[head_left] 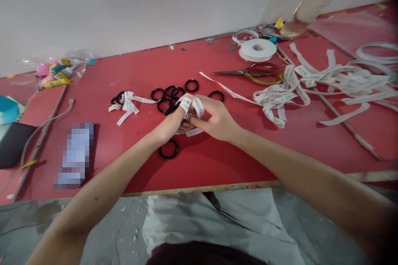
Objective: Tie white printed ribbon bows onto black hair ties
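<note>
My left hand and my right hand meet above the middle of the red table. Both are closed on a white printed ribbon, which loops up between the fingers; a tail of it hangs below. Whether a black ring is also inside my grip is hidden by the fingers. Several black hair ties lie just beyond my hands, and one hair tie lies nearer me. To the left rests a tied ribbon bow with black hair ties at its side.
Scissors and a ribbon roll lie at the back right. Loose printed ribbons spread over the right side. At left are a phone, a cable, a black object and a plastic bag of colourful pieces.
</note>
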`<state>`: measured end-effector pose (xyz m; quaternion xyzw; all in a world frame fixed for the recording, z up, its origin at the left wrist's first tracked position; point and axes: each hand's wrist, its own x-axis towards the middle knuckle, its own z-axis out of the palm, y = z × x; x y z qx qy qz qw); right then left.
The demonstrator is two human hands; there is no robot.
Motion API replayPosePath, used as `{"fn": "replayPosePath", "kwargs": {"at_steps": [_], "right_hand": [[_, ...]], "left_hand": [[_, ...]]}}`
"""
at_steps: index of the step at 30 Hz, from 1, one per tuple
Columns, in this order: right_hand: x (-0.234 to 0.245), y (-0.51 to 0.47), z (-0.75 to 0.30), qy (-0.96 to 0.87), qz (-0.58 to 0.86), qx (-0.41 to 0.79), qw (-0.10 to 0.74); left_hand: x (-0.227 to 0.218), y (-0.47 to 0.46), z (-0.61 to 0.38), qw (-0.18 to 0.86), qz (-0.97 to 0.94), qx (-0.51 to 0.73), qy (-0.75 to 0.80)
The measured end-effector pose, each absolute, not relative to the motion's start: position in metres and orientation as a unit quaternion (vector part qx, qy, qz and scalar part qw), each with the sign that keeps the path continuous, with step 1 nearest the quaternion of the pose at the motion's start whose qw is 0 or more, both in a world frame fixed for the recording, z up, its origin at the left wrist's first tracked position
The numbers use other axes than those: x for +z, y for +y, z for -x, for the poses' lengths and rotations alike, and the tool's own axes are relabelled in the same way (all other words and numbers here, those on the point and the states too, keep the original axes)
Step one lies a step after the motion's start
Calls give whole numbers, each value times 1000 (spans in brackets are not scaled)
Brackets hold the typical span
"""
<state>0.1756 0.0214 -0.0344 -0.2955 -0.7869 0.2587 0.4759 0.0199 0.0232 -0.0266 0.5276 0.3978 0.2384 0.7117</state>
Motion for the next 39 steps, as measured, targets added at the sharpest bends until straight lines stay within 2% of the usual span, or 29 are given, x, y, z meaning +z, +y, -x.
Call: {"fn": "replayPosePath", "kwargs": {"at_steps": [22, 26, 39], "right_hand": [[-35, 22, -175, -785, 304, 265, 470], [-34, 20, -177, -779, 308, 283, 467], [-28, 18, -180, -767, 264, 354, 466]], "left_hand": [[-27, 22, -20, 713, -511, 255, 406], [-33, 24, -20, 717, -482, 279, 419], [-26, 25, -20, 748, -498, 244, 366]]}}
